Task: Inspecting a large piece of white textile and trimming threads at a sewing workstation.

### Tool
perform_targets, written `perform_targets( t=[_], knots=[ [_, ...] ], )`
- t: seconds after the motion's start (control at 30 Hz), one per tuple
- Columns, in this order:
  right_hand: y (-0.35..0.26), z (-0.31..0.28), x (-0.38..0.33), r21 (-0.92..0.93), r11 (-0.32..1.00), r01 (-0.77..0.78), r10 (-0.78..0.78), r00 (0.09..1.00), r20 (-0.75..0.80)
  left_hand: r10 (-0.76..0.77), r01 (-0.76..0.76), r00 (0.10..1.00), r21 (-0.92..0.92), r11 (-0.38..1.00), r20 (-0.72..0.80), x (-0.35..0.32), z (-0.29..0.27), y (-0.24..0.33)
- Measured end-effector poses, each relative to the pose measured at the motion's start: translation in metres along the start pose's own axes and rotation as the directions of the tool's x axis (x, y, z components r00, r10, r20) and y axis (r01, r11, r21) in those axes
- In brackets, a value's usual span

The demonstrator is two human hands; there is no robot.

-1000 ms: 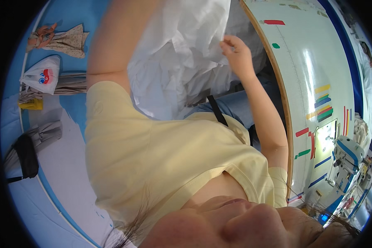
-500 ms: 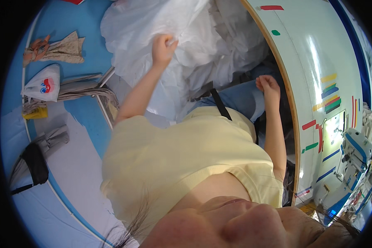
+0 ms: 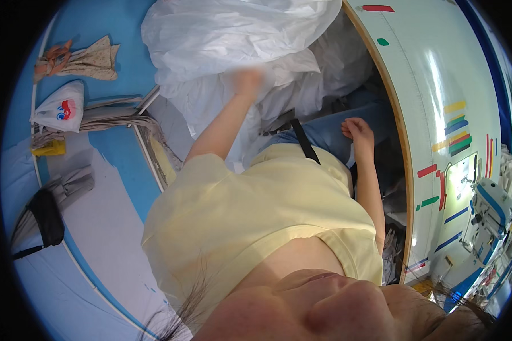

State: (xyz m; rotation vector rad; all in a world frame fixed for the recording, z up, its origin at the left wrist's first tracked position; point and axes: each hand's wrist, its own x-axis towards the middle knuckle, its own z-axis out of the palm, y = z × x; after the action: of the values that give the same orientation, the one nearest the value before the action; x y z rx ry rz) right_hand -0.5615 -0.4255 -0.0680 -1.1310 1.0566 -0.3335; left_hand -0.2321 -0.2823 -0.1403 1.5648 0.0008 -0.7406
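My left hand [image 3: 248,83] is smeared by motion at the lower edge of a big heap of thin white plastic [image 3: 227,42]. Its fingers cannot be made out, nor whether they grip the sheeting. Near the table's wooden edge, my right hand [image 3: 359,134] hangs above my blue-clad leg [image 3: 330,128]. Its fingers are loosely curled in, and no object shows in them. A black strap [image 3: 305,142] crosses my lap.
To the right, a white tabletop [image 3: 407,113] with coloured tape marks carries a sewing machine [image 3: 483,227]. Leftward, a blue surface holds a printed white plastic bag [image 3: 62,108], tied beige cloth pieces [image 3: 91,61], a grey fabric bundle [image 3: 116,118] and a black pouch [image 3: 45,219].
My left hand has moved rightward and closer to my body. The white plastic has shifted and bulges at the top. My right hand has moved slightly left and down.
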Motion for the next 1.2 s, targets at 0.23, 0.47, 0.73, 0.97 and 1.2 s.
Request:
perform_targets(
  t=[0.23,0.47,0.73,0.97,1.2],
  knots=[
    [-0.032,0.028,-0.017,-0.303,0.813,0.497,-0.424,0.862,0.278,0.477,-0.706,0.610,0.160,0.690,0.633,-0.188,0.106,0.051],
    [-0.014,0.004,-0.011,0.028,0.925,0.380,-0.381,0.922,0.073,0.657,-0.932,-0.003,-0.240,0.271,0.754,-0.226,0.165,0.085],
    [-0.078,-0.043,-0.039,-0.594,0.698,0.399,-0.622,0.749,-0.227,0.775,-0.989,-0.021,0.099,-0.108,0.632,-0.182,0.103,0.063],
    [-0.104,-0.058,-0.038,-0.837,0.479,0.264,-0.724,0.658,-0.207,0.847,-0.845,0.162,0.514,-0.146,0.507,-0.127,0.059,0.092],
    [-0.131,-0.081,-0.034,-0.899,0.338,0.279,-0.855,0.491,-0.168,0.356,-0.756,0.638,0.644,0.122,0.682,-0.087,0.020,0.111]
  ],
)
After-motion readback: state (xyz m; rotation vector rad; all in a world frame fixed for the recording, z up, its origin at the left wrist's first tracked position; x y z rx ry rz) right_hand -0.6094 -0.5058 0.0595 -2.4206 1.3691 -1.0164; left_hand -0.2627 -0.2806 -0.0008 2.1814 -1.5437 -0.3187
